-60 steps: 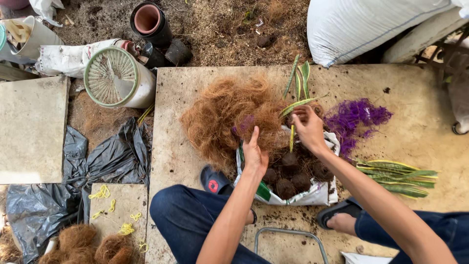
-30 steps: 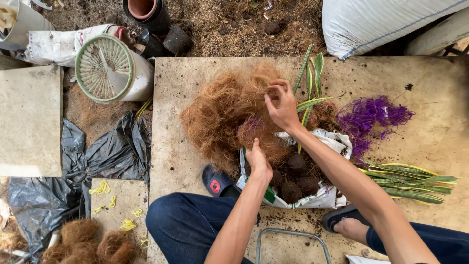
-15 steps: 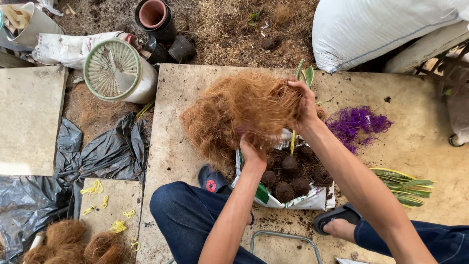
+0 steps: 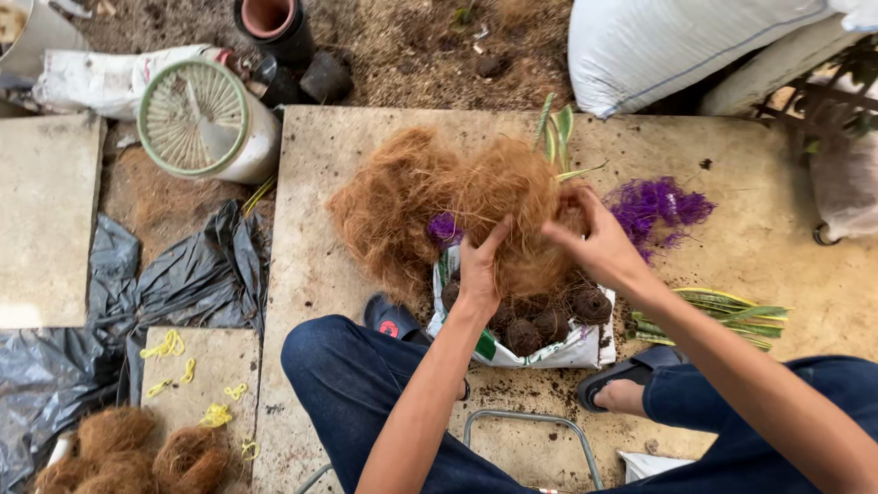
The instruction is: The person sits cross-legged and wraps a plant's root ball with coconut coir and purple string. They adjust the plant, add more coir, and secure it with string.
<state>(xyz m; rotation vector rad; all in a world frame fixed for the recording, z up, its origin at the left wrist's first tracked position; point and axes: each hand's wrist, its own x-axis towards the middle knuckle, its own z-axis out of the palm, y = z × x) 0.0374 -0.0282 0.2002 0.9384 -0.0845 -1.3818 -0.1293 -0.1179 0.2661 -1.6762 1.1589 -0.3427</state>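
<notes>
A big tangle of brown coconut fibre (image 4: 430, 206) lies on the concrete slab (image 4: 338, 155). My left hand (image 4: 479, 265) presses against a clump of it from below. My right hand (image 4: 599, 242) grips the same clump from the right, and green striped leaves (image 4: 556, 128) stick up behind it. Just under both hands sits an open white bag (image 4: 540, 343) holding several dark round fibre balls (image 4: 558, 320). A bit of purple string (image 4: 445, 227) shows inside the fibre.
A heap of purple string (image 4: 663, 206) and cut striped leaves (image 4: 722, 316) lie to the right. A white tub with a grid lid (image 4: 206, 123), black plastic sheet (image 4: 183, 274), yellow ties (image 4: 165, 346), fibre balls (image 4: 128, 448), pots (image 4: 274, 23) and a white sack (image 4: 677, 46) surround the slab.
My right hand came back from the leaves and closed on the fibre clump above the bag. My left hand rose from the bag to press the same clump.
</notes>
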